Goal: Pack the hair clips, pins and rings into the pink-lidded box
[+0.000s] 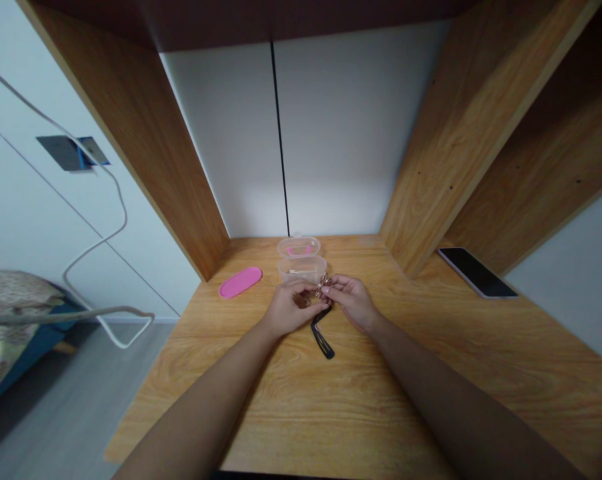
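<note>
My left hand (pixel 289 308) and my right hand (pixel 353 299) meet over the wooden desk, just in front of an open clear plastic case (pixel 285 270). Between their fingertips is a small shiny gold-coloured metal piece with curled loops (pixel 323 285); its exact kind is too small to make out. Both hands pinch it, the left from its side and the right with thumb and fingers. Below them on the desktop lies a black hair clip (pixel 323 341), bent at an angle, its upper end close under my fingers. Thin light items and a pink piece (pixel 299 251) show in the case.
Left of the case lies a pink oval tray-like piece (pixel 241 283). A phone (pixel 477 272) rests at the right, beyond an upright wooden panel (pixel 461 147). Side panels and a shelf frame the back. A white cable (pixel 123 200) hangs past the desk's left edge.
</note>
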Demonstrator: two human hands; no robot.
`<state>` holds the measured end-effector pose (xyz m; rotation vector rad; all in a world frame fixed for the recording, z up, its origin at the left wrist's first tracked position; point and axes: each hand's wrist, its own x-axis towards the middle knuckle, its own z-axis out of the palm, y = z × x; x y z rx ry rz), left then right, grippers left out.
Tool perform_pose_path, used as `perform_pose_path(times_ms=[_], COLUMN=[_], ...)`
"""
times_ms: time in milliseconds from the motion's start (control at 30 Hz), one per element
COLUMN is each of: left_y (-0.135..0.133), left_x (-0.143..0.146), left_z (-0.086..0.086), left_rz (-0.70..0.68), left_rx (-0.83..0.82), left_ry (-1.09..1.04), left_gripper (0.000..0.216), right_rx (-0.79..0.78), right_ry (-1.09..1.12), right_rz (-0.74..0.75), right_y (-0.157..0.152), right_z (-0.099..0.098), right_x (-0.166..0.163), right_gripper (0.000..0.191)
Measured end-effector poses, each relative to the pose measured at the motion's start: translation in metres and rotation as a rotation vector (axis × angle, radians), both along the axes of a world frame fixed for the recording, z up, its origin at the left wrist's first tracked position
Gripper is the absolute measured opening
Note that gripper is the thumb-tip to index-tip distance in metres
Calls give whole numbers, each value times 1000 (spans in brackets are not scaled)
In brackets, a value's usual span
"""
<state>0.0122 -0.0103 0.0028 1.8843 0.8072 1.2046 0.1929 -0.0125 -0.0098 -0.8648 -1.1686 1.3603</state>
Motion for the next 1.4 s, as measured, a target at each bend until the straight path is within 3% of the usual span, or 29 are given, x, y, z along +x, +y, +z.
perform_pose_path(times_ms=[100, 267, 700, 900, 1167, 1400], left_y=[2, 6, 2, 8, 16, 16], left_x=[-2, -3, -1, -4, -9, -10], left_z=[1, -6, -6, -11, -14, -13], left_rz=[85, 195, 110, 183, 395, 407], left_rx=[128, 155, 117, 125, 133, 157], left_ry=[47, 2, 32, 34, -33, -60], left_gripper=[17, 19, 20, 21, 23, 19], right_rx=[12, 33, 52, 71, 127, 232], right_ry=[-10, -22, -42, -69, -138, -243], right_rz=[-12, -45, -78, -124, -150, -139], right_y=[1, 3, 2, 5, 7, 7], right_z=[-1, -2, -1, -5, -10, -10], right_x=[0, -1, -2, 1, 2, 1], right_gripper=[32, 33, 33, 37, 40, 37])
